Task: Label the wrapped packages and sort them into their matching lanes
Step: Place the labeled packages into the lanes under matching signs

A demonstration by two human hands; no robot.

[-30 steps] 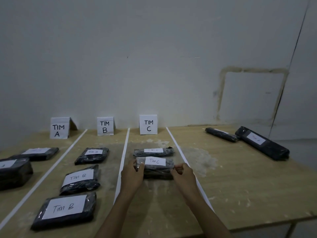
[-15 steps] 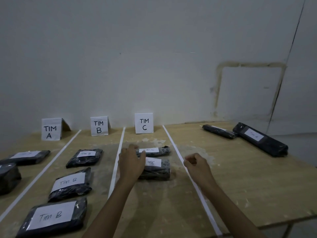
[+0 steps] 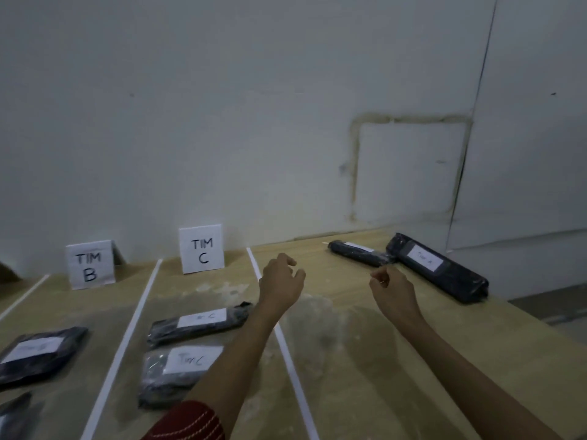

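Head view, sorting bench (image 3: 365, 360). Both hands hover above the bench just past the white strip (image 3: 287, 360) that bounds the C lane on its 3 o'clock side. The left hand (image 3: 279, 282) is empty, its fingers apart and loosely bent. The right hand (image 3: 392, 289) is also empty, its fingers curled in toward the palm.

Two wrapped packages lie outside the lanes at about 2 o'clock from the hands, near the bench's far edge. The larger package (image 3: 444, 276) carries a label that appears to read "Tim A", and its long axis runs from 10 to 4 o'clock. The slim package (image 3: 355, 254) lies just beside it toward 9 o'clock and touches or nearly touches its far end. Its label is too small to read.

The right hand is the nearer one, with the slim package's near end just beyond its knuckles. The left hand would have to cross toward 3 o'clock. The likely step is fetching one of these two packages.

In the C lane, before the TIM C card (image 3: 201, 249), two labelled packages (image 3: 200, 322) lie crosswise. The TIM B card (image 3: 90, 265) stands at 9 o'clock of it. No A lane shows in this view.
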